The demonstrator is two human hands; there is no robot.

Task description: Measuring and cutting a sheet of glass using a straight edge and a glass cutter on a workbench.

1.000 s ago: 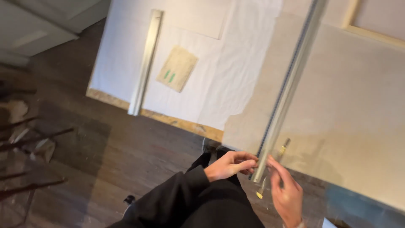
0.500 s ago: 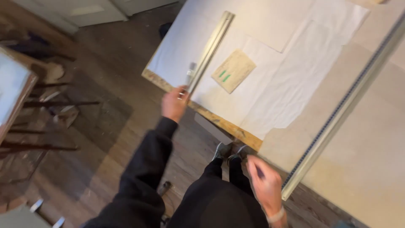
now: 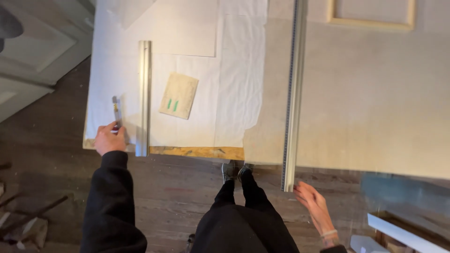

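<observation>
While the left hand (image 3: 110,139) sits at the near edge of the worktop (image 3: 197,152), its fingers are curled around the handle end of a small knife-like cutter (image 3: 115,108), blade end pointing away across the white paper sheet (image 3: 187,33). Just right of those fingers lies the short metal straightedge (image 3: 144,96), flat on the paper and hanging slightly over the worktop's edge. A bit further right sits a tan paper packet (image 3: 179,95) with two green marks.

My read on progress: the setup looks done, with paper spread out, short straightedge in place and cutter in hand, but I can't make out any cut line along it, so I'd guess the actual cutting is mostly left.

The right hand (image 3: 315,204) hangs open, fingers spread and holding nothing, just below the near end of the long metal ruler (image 3: 294,93). That ruler lies across the beige board (image 3: 375,103). Whether those fingers touch its tip, I can't tell; looks like barely apart. A wooden frame (image 3: 372,21) sits at the far side.
</observation>
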